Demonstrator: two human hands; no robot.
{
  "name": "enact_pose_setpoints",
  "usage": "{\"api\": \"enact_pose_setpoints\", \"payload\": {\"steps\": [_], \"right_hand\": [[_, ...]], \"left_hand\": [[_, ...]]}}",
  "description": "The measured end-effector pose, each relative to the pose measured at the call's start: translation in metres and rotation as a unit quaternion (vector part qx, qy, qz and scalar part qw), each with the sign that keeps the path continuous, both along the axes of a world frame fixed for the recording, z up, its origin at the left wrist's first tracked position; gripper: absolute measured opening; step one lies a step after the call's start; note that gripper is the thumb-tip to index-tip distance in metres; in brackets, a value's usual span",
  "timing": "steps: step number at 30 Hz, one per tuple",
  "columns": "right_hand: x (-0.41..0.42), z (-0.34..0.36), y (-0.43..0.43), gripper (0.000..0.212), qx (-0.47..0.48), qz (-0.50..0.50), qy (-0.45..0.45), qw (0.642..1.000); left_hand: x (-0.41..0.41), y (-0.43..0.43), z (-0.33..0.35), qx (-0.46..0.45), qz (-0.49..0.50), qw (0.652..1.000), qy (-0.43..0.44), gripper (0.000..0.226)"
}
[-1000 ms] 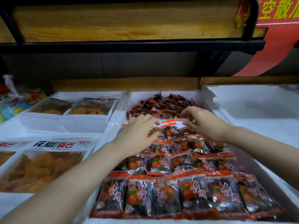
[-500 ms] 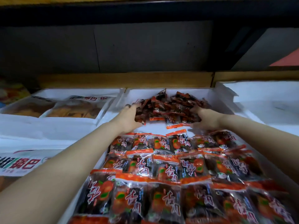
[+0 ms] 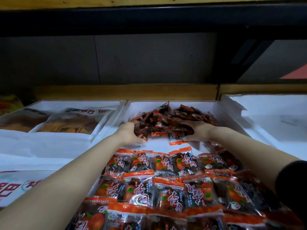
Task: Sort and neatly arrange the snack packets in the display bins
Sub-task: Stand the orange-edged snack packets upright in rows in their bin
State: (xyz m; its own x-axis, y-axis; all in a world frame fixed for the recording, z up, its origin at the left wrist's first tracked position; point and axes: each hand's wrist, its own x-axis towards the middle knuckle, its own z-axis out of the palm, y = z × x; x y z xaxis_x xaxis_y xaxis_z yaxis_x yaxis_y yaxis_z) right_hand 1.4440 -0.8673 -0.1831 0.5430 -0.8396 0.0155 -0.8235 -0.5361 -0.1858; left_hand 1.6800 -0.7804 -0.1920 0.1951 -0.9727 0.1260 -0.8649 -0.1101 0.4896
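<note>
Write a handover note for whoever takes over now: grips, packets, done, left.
Left grip: curled into the loose pile from its left side.
Right grip: curled into it from the right.
Pile sits at the back of the middle bin.
Done: neat rows fill the front.
Left: lay the pile out in rows across the bare strip behind them.
</note>
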Motion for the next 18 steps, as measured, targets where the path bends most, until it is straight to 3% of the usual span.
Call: {"api": "enact_pose_setpoints", "payload": {"steps": [4,10,14,18], "right_hand": [[0.007,0.009,0.003,0.051,-0.016,0.022,-0.015,1.000],[0.015,-0.001,0.015,0.053,-0.010,0.063,-0.011,0.998],[0.020,0.003,0.020,0.041,-0.090,0.062,-0.025,0.994],[0.023,0.014,0.028,0.051,-0.140,0.041,-0.053,0.988]], "left_hand": [[-0.008,0.002,0.000,0.001,-0.010,0.999,-0.033,0.086],[-0.015,0.003,0.000,0.003,0.001,0.999,-0.035,0.085],[-0.016,0.004,0.007,0.026,0.011,0.999,-0.039,0.080],[-0.017,0.011,0.019,0.031,0.016,0.999,-0.032,0.076]]}}
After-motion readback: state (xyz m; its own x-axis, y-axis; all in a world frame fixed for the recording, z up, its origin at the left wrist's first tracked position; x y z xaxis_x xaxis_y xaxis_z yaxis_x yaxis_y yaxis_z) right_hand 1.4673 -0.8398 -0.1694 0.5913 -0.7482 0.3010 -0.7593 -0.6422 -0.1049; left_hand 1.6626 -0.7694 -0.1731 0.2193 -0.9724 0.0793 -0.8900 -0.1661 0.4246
